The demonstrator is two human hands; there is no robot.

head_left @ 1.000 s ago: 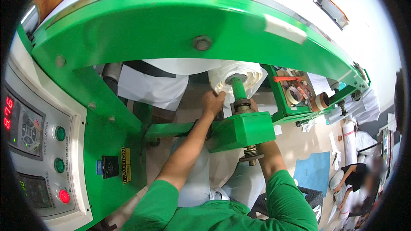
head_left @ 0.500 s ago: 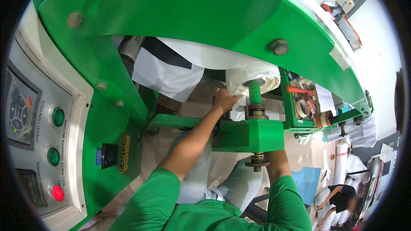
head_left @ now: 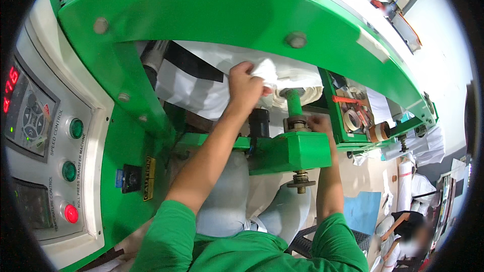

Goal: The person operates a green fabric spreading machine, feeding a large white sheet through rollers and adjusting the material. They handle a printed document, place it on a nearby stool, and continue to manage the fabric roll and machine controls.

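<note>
My left hand (head_left: 245,86) is raised in front of the roll, its fingers closed on a bunched end of white fabric (head_left: 265,72). Behind it is a thick roll of white fabric (head_left: 311,94), wound on a green shaft (head_left: 293,105) that ends at a metal collar over a green bracket (head_left: 302,151). My right hand (head_left: 320,123) is beside that collar, to the right of the shaft. Its fingers are small and partly hidden, so their grip is unclear. A wide white sheet (head_left: 201,53) runs into the machine behind the roll.
The green machine frame (head_left: 201,15) arches over my arms. On the left stands a control panel (head_left: 91,171) with two green buttons and a red one. A tool tray (head_left: 348,106) holding tape rolls is at the right. Farther right, another person (head_left: 403,229) sits low.
My left hand has risen from below the roll and now has bunched white fabric in it. My right hand has come up from behind the bracket to beside the collar.
</note>
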